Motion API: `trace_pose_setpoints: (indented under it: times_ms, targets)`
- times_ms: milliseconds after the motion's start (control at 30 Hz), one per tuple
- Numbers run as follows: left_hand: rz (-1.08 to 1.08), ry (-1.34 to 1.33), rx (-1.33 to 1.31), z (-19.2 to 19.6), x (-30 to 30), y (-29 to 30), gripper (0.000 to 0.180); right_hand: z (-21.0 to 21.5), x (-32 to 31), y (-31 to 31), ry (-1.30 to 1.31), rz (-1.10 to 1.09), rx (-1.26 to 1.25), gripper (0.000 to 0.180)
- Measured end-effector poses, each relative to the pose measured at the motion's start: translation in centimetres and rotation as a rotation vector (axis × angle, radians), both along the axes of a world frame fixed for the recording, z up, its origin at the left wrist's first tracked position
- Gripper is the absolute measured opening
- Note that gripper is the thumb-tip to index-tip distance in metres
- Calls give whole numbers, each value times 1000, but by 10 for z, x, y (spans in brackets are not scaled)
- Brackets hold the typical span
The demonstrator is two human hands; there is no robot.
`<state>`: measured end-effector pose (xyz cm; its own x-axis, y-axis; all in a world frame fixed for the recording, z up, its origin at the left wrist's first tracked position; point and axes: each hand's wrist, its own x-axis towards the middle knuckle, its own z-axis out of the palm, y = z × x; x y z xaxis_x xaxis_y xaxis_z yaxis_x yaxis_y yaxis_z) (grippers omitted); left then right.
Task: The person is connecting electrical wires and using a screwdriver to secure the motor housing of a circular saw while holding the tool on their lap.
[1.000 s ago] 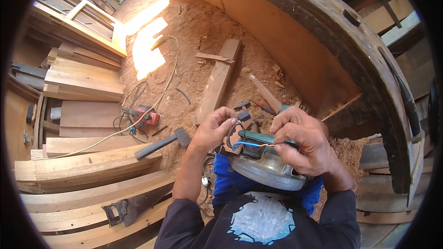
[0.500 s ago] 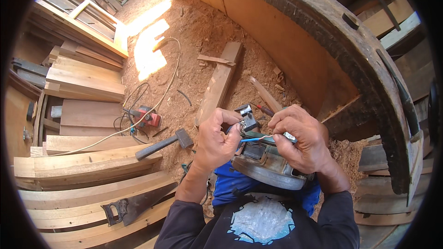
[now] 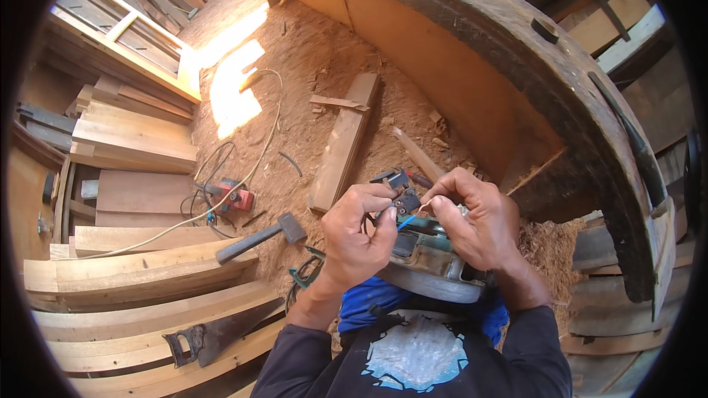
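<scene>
Power tool (image 3: 428,265) sat on the lap at lower centre, steadied so both hands could work: left hand (image 3: 356,239) pinched its small black switch part (image 3: 402,193), right hand (image 3: 472,221) pinched a thin wire (image 3: 408,221).

**Woodworking yard, prob. boat shop**

Sawdust floor (image 3: 310,66), stacked planks (image 3: 133,140), handsaw (image 3: 214,335), hammer (image 3: 262,236), power cords w/ red plug block (image 3: 234,197). Big curved timber hull-like frame (image 3: 560,81) on the right. Rough, sunlit, open-air workshop.

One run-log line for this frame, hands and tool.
left hand: pinches small black part | right hand: holds thin wires | power tool: on lap | hammer: on sawdust floor, untouched
</scene>
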<state>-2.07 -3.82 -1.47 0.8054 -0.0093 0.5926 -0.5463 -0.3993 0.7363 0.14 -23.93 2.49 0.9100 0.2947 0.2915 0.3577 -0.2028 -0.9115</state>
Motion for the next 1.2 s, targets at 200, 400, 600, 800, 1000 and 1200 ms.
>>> trace_pose_setpoints:
  times_ms: [200, 400, 600, 800, 1000, 1200]
  targets:
    - [-315, 489, -545, 1, 8, 12, 7, 7, -2, -2, -13, -22, -20, 8]
    - [-522, 691, -627, -2, 29, 25, 35, 5, -2, 0, -54, -3, 8, 7]
    - [-781, 974, -408, 5, 48, 42, 44, -7, 5, -1, -127, 37, 31, 8]
    - [-541, 601, -80, 12, 28, 39, 26, -14, 9, 1, -149, 28, 52, 9]
    - [-588, 719, -342, 19, 15, 22, 33, -12, 5, -1, -145, 18, 7, 7]
    - [-579, 666, -438, 2, 21, 22, 37, -4, -3, -5, -169, -47, -20, 16]
